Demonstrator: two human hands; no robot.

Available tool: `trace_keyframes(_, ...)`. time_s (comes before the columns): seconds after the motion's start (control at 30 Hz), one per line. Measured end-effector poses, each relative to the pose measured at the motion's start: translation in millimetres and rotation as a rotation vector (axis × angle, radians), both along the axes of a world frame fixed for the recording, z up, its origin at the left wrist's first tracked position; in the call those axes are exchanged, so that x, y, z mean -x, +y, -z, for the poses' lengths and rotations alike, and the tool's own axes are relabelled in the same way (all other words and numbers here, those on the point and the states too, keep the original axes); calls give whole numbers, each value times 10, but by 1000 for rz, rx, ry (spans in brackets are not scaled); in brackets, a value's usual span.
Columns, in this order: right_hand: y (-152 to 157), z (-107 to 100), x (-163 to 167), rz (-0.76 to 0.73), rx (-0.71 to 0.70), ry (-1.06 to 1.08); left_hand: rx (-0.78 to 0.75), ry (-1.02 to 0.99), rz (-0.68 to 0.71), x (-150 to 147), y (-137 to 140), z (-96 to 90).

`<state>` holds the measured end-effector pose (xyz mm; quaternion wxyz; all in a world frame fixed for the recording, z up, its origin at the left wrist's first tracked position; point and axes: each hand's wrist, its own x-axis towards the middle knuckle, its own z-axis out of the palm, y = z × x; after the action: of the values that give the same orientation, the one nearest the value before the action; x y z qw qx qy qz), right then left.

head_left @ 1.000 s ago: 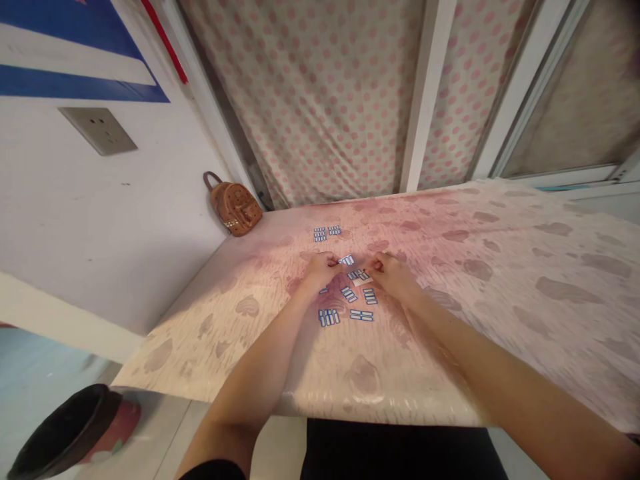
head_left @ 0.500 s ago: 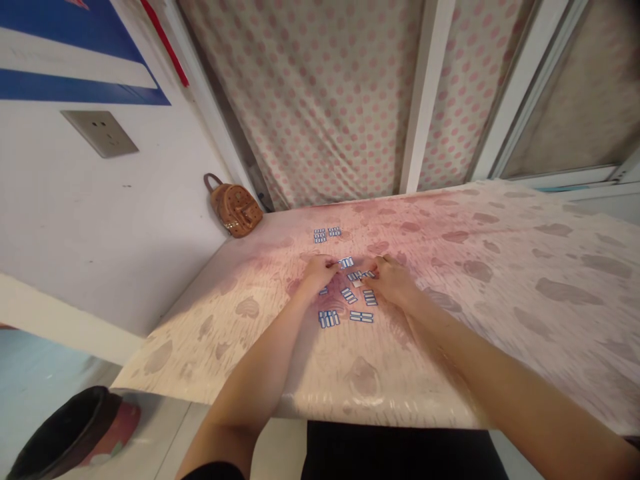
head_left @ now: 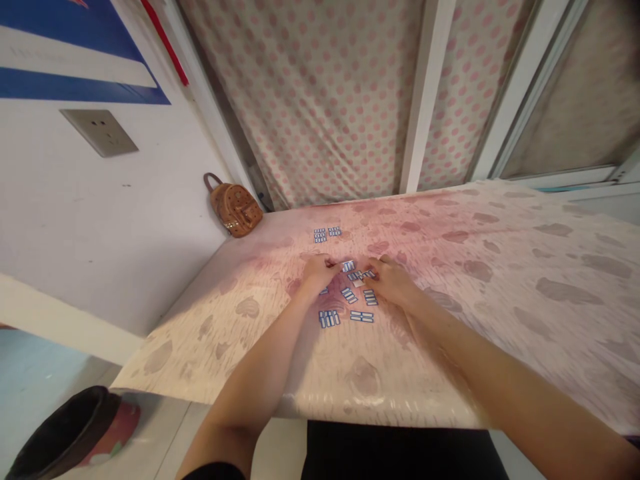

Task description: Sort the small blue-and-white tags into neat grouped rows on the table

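Observation:
My left hand [head_left: 319,272] pinches a small piece with blue and white stripes [head_left: 349,266] between thumb and forefinger, just above the table. Opposite it, my right hand [head_left: 393,279] has its fingers closed at a striped piece [head_left: 369,274] and a plain white piece [head_left: 358,283]; what it grips is too small to tell. Flat pieces of the same striped kind lie below the hands, among them a slanted one [head_left: 349,295], an upright one [head_left: 371,297], a cluster [head_left: 329,319] and a wide one [head_left: 361,317]. One piece is partly covered by my left hand.
Two striped groups [head_left: 320,235] lie farther back on the patterned tablecloth [head_left: 280,360]. A brown mini backpack [head_left: 237,210] stands at the back left corner against the wall. A black-lined bin [head_left: 75,427] is on the floor at left. A dotted curtain [head_left: 340,100] hangs behind.
The striped piece in my left hand has shifted slightly right and down, toward my right hand. Both hands otherwise keep almost the same place.

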<state>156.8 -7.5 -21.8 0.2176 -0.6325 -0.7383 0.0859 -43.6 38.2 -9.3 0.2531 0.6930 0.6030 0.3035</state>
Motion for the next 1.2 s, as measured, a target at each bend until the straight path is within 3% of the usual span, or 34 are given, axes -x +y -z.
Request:
trace_keyframes(0.07,27,20,-24,-21,7,15,-37,11,-10,-34,-43,-20)
trace_keyframes(0.2,85,50,-70,-24,17,79,-105,-10,184,-169,-133,-12)
trace_keyframes(0.3,92,39,-79,40,28,125,-176,97,262,-281,-172,23)
trace_keyframes(0.5,51,-18,-54,117,30,183,-188,222,282,-373,-169,53)
trace_keyframes(1.2,86,5,-79,56,84,179,-176,170,316,-413,-171,45)
